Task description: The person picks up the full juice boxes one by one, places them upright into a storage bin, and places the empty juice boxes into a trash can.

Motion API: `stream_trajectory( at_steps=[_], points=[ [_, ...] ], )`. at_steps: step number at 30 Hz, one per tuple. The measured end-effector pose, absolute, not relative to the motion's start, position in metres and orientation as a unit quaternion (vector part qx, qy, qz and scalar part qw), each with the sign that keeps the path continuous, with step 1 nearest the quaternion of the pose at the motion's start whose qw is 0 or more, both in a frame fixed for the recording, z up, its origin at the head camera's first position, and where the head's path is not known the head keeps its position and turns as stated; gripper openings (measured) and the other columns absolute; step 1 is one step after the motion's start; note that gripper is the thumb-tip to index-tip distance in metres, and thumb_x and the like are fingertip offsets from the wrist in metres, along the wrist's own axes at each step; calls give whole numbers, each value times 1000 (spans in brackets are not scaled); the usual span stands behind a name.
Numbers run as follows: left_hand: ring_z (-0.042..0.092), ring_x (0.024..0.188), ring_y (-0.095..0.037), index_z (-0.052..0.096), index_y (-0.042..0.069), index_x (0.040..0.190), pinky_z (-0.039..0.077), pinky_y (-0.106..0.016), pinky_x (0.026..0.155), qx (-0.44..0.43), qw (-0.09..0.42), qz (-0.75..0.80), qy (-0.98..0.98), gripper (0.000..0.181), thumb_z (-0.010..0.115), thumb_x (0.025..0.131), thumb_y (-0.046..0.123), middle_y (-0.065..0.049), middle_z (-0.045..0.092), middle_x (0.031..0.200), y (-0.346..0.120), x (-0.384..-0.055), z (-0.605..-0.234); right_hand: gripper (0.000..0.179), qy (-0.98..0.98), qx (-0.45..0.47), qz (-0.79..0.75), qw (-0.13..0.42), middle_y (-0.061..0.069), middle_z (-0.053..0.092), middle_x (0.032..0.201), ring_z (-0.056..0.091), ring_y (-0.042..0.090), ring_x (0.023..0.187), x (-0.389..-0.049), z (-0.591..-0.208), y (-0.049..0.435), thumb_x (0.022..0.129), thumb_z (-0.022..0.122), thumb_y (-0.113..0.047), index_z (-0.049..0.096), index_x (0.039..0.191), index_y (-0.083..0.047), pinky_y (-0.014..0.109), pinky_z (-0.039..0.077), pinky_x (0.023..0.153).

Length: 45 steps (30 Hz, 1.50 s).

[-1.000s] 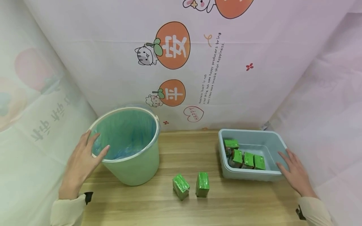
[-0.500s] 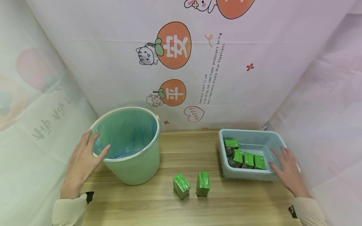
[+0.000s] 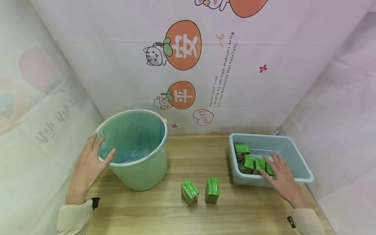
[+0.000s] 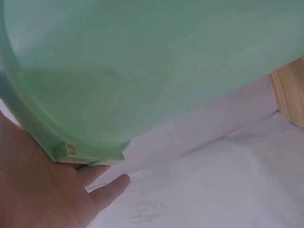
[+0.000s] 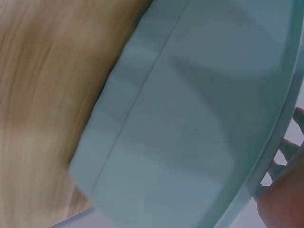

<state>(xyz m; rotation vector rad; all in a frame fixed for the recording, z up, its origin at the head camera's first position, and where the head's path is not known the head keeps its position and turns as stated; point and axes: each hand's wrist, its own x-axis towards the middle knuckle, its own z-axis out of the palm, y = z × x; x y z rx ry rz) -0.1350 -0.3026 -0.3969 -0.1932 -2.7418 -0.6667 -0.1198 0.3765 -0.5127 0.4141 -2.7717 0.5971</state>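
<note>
My left hand (image 3: pixel 88 163) rests at the left rim of a light green bucket (image 3: pixel 147 176), its fingers relaxed over the edge. The left wrist view has that hand (image 4: pixel 47 190) right by a bracket on the rim of the bucket (image 4: pixel 166 71). Fingers spread, my right hand (image 3: pixel 283 179) reaches over the near rim of a pale blue plastic bin (image 3: pixel 249 180). Its fingertips are close over several small green-topped cartons (image 3: pixel 248 162) and partly cover them. In the right wrist view, the bin's outer wall (image 5: pixel 166 118) hides most of the hand (image 5: pixel 285 199).
Two more green cartons stand on the wooden table (image 3: pixel 141 215) between bucket and bin: a turned left carton (image 3: pixel 190 193) and a right carton (image 3: pixel 212 191). A bluish plastic liner (image 3: pixel 136 155) lies in the bucket. Printed cloth (image 3: pixel 249 107) walls in the back and sides.
My right hand has moved left from the bin's right rim to over the cartons inside it. The left hand has stayed at the bucket's rim. The view has shifted slightly.
</note>
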Motion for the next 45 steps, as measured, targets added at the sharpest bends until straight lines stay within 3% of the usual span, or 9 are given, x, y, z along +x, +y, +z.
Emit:
stream_trajectory(
  at_steps=[12, 23, 35, 45],
  points=[
    [20, 155, -52, 37, 3, 161, 37, -82, 95, -64, 155, -233, -958, 72, 56, 107, 47, -29, 19, 171, -302, -134, -396, 77, -961, 118, 238, 80, 21, 22, 172, 18, 52, 155, -116, -498, 325, 103, 66, -42, 32, 168, -20, 85, 24, 107],
    [18, 157, -50, 38, 3, 161, 37, -83, 96, -60, 154, -236, -958, 71, 55, 108, 47, -27, 18, 172, -301, -135, -396, 82, -959, 115, 252, 54, 17, 19, 175, 19, 58, 153, -113, -500, 286, 100, 71, -45, 32, 168, -21, 89, 29, 99],
    [19, 156, -50, 39, 4, 161, 38, -82, 94, -60, 153, -239, -957, 70, 55, 108, 47, -27, 17, 172, -302, -135, -398, 93, -940, 216, 235, 122, 15, 34, 169, 31, 47, 152, -107, -503, 244, 86, 87, -35, 40, 165, -22, 78, 41, 102],
    [21, 155, -52, 43, 2, 158, 42, -80, 92, -60, 157, -240, -956, 68, 55, 108, 47, -27, 18, 171, -302, -135, -400, 92, -904, 309, 241, 169, 26, 51, 148, 57, 46, 127, -106, -517, 217, 73, 95, -30, 54, 151, -5, 63, 58, 89]
  ],
)
